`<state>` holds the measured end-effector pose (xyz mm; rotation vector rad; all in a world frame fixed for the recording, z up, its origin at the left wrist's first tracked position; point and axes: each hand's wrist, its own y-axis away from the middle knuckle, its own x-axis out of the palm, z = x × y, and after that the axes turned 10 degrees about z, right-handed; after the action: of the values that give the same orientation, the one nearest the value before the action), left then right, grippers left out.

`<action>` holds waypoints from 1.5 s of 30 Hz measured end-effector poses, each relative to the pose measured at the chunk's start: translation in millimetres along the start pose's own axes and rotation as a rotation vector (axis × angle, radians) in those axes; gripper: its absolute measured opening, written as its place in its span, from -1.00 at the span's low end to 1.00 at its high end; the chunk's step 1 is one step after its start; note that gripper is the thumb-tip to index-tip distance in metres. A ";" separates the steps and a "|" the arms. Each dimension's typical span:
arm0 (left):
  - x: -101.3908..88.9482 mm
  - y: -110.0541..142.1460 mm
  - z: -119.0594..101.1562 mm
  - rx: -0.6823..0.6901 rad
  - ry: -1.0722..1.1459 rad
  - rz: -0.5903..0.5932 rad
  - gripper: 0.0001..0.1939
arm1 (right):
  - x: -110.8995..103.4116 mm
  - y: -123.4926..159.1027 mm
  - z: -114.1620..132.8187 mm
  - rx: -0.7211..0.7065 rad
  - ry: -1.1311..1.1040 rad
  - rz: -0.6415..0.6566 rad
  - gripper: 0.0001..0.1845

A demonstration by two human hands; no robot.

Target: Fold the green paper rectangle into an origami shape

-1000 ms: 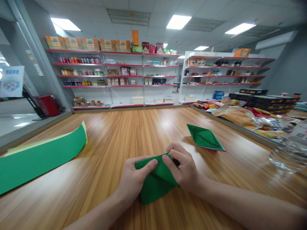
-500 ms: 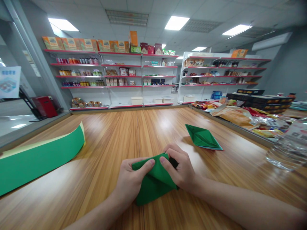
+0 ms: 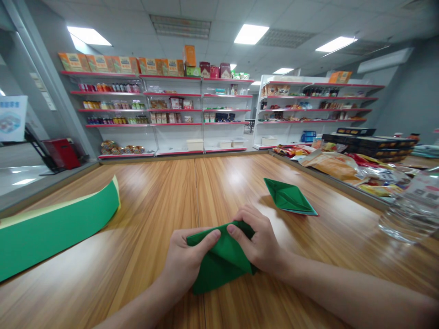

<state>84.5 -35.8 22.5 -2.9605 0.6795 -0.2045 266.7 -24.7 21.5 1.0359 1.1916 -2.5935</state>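
Observation:
Between my two hands is a folded sheet of green paper, tilted up with its lower edge close to the wooden table. My left hand grips its upper left edge, thumb on the near face and fingers hidden behind. My right hand pinches the upper right edge the same way, its thumb close to the left thumb. Beyond my right hand lies a folded green paper piece with a pale layer beneath. A long green paper strip with a yellowish back curls up at the left.
A clear plastic bottle lies at the right edge. Snack packets and stacked dark boxes fill the area past the table's right rim. Stocked shelves stand behind the table, and a red box is at far left.
The right fingers have shifted slightly along the paper's top edge, and more green shows beside the right thumb. The left hand's grip looks the same.

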 end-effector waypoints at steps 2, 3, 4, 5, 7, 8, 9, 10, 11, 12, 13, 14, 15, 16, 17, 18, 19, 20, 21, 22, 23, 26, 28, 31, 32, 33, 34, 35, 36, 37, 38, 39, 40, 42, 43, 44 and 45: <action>0.1 0.0 -0.3 -0.001 -0.005 0.004 -0.70 | -0.1 -0.1 -0.1 -0.003 -0.008 -0.002 -0.84; 0.2 0.0 -0.5 -0.003 -0.005 0.006 -0.69 | -0.1 0.0 -0.2 -0.005 -0.013 -0.003 -0.84; 0.3 0.0 -0.7 -0.004 -0.005 0.005 -0.69 | -0.1 0.1 -0.2 -0.008 -0.018 -0.003 -0.84; 0.4 -0.1 -0.9 -0.003 -0.009 0.003 -0.69 | -0.1 0.2 -0.3 -0.010 -0.023 -0.002 -0.84; 0.3 -0.4 -0.9 0.001 -0.021 -0.006 -0.69 | 0.0 0.3 -0.4 -0.009 -0.034 0.005 -0.84; 0.2 -0.7 -0.8 0.002 -0.027 -0.010 -0.70 | 0.0 0.4 -0.5 -0.006 -0.038 0.007 -0.84; -0.1 -0.9 -0.5 0.002 -0.030 -0.011 -0.70 | 0.1 0.5 -0.5 -0.004 -0.041 0.006 -0.84; -0.4 -1.1 -0.1 0.001 -0.031 -0.011 -0.70 | 0.1 0.5 -0.6 -0.001 -0.044 0.005 -0.83; -0.7 -1.3 0.5 -0.002 -0.030 -0.009 -0.69 | 0.2 0.6 -0.6 -0.002 -0.046 0.000 -0.83; -0.9 -1.5 1.0 -0.004 -0.028 -0.008 -0.69 | 0.2 0.6 -0.6 -0.004 -0.048 -0.005 -0.83; -1.2 -1.6 1.6 -0.005 -0.027 -0.008 -0.69 | 0.2 0.6 -0.5 -0.006 -0.048 -0.009 -0.83; -1.3 -1.7 2.0 -0.005 -0.026 -0.007 -0.69 | 0.2 0.6 -0.4 -0.007 -0.050 -0.011 -0.83; -1.3 -1.7 2.3 -0.004 -0.022 -0.007 -0.69 | 0.2 0.6 -0.3 -0.007 -0.051 -0.012 -0.82; -1.3 -1.7 2.4 -0.003 -0.019 -0.007 -0.70 | 0.1 0.6 -0.2 -0.008 -0.053 -0.012 -0.82; -1.1 -1.6 2.3 -0.003 -0.015 -0.006 -0.70 | 0.1 0.7 0.0 -0.005 -0.054 -0.011 -0.82; -0.9 -1.5 2.1 -0.003 -0.014 -0.007 -0.70 | 0.2 0.8 0.1 -0.002 -0.056 -0.006 -0.82; -0.6 -1.3 1.8 -0.004 -0.014 -0.008 -0.71 | 0.2 0.9 0.1 0.002 -0.057 -0.002 -0.82; -0.4 -1.0 1.5 -0.004 -0.017 -0.011 -0.71 | 0.3 1.0 0.2 0.005 -0.056 0.002 -0.82; -0.3 -0.8 1.2 -0.005 -0.019 -0.015 -0.71 | 0.5 1.1 0.3 0.008 -0.055 0.004 -0.83; -0.2 -0.7 0.9 -0.008 -0.020 -0.016 -0.71 | 0.6 1.1 0.3 0.011 -0.053 0.004 -0.83; -0.2 -0.7 0.8 -0.010 -0.019 -0.018 -0.71 | 0.7 0.9 0.4 0.012 -0.053 0.002 -0.83; -0.3 -2.0 1.2 -0.014 -0.025 -0.032 -0.69 | 0.4 -0.4 0.3 0.015 -0.056 -0.003 -0.83; -0.1 -3.7 2.2 -0.009 -0.021 -0.079 -0.68 | 0.0 -2.0 -0.6 0.031 -0.058 -0.011 -0.82; 0.6 -5.8 4.8 0.012 0.000 -0.187 -0.59 | -0.2 -4.6 -2.6 0.093 -0.065 -0.028 -0.79; 0.8 -6.1 5.9 0.020 -0.004 -0.214 -0.55 | -0.1 -5.2 -3.0 0.113 -0.071 -0.029 -0.79; 0.9 -6.3 7.0 0.029 -0.015 -0.234 -0.51 | 0.0 -5.7 -3.2 0.128 -0.075 -0.027 -0.79; 0.8 -6.3 8.2 0.036 -0.031 -0.247 -0.48 | 0.2 -6.0 -3.1 0.138 -0.077 -0.024 -0.79; 0.5 -6.2 9.2 0.041 -0.044 -0.257 -0.46 | 0.3 -6.1 -2.8 0.143 -0.079 -0.021 -0.79; 0.1 -6.2 10.1 0.045 -0.048 -0.264 -0.45 | 0.4 -6.0 -2.4 0.146 -0.080 -0.020 -0.79; -0.5 -6.2 10.6 0.046 -0.044 -0.270 -0.44 | 0.4 -5.8 -2.1 0.148 -0.082 -0.017 -0.79; -1.1 -6.3 10.9 0.045 -0.034 -0.269 -0.43 | 0.4 -5.5 -1.9 0.150 -0.084 -0.015 -0.79; -1.9 -6.6 10.9 0.040 -0.021 -0.261 -0.43 | 0.3 -5.3 -2.1 0.150 -0.086 -0.013 -0.79; -2.6 -7.0 10.7 0.030 -0.006 -0.241 -0.44 | 0.1 -5.0 -2.5 0.149 -0.087 -0.013 -0.80; -3.8 -8.0 10.3 -0.007 0.027 -0.165 -0.50 | -0.3 -4.6 -4.0 0.148 -0.081 -0.020 -0.80; -4.2 -8.4 10.3 -0.029 0.043 -0.124 -0.53 | -0.5 -4.4 -4.7 0.146 -0.075 -0.026 -0.80; -4.4 -8.8 10.5 -0.049 0.057 -0.090 -0.57 | -0.6 -4.3 -5.1 0.144 -0.070 -0.032 -0.80; -4.5 -9.0 10.9 -0.060 0.072 -0.071 -0.60 | -0.8 -4.2 -5.3 0.139 -0.066 -0.034 -0.80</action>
<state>86.0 -25.1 12.4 -3.0507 0.6000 -0.3021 268.7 -18.2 22.2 0.9526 1.0356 -2.7476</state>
